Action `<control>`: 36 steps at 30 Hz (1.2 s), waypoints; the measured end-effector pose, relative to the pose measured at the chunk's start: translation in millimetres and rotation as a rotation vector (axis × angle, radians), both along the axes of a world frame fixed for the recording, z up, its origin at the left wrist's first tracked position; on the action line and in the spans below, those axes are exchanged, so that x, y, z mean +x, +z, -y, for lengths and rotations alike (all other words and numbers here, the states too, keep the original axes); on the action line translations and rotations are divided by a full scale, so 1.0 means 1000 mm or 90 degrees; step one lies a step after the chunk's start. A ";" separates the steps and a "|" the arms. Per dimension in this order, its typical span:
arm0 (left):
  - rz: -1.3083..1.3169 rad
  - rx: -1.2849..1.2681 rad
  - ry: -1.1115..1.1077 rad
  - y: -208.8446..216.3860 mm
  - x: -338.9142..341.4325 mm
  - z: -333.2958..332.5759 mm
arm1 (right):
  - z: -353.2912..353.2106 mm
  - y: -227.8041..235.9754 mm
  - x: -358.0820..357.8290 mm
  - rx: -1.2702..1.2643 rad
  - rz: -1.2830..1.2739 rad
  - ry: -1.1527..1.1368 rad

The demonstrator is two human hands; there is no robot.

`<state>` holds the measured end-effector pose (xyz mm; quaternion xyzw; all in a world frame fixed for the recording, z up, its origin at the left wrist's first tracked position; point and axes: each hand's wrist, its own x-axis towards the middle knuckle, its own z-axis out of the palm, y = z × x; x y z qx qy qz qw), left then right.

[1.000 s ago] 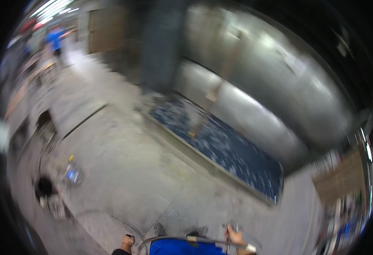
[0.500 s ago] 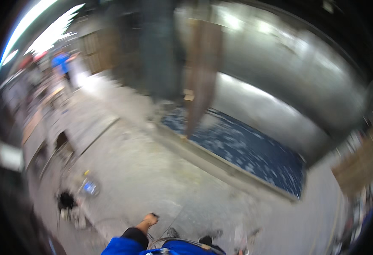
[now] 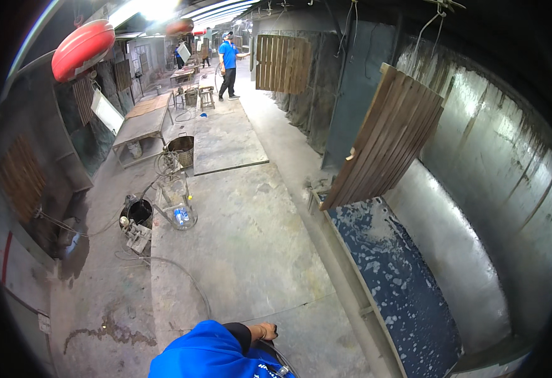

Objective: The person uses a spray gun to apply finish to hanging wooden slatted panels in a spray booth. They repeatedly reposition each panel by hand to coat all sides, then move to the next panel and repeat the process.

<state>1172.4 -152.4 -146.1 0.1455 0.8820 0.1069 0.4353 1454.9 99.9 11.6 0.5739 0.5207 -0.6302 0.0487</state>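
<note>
My left hand reaches out past a blue sleeve with a black cuff. Its fingers are closed, and a small dark thing shows at them that I cannot make out. A thin hose curves close beside this hand, near my body. My right hand is out of view. Ahead on the right, a brown slatted wooden panel hangs tilted below a metal hook, over a long trough of dark blue water with pale foam.
A wet metal wall backs the trough. On the left stand a dark bucket, a wire-frame stand with a blue-labelled bottle, and a table. A hose crosses the floor. Farther off, a person in blue stands near another slatted panel.
My view has swung left and lifted, showing more of the aisle. The panel and trough now appear farther right. My left hand appears farther right in the picture, its fingers still closed.
</note>
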 end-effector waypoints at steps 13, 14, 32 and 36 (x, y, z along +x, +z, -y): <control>-0.007 -0.083 0.050 -0.043 0.000 0.063 | -0.027 -0.002 0.005 -0.039 0.015 0.019; -0.014 -0.087 0.058 -0.045 0.000 0.065 | -0.028 -0.002 0.004 -0.040 0.016 0.020; -0.045 -0.035 0.047 -0.024 -0.016 0.008 | -0.036 0.004 0.009 -0.047 0.021 0.038; -0.009 -0.069 0.068 -0.017 -0.013 0.009 | -0.040 0.005 0.009 -0.052 0.019 0.036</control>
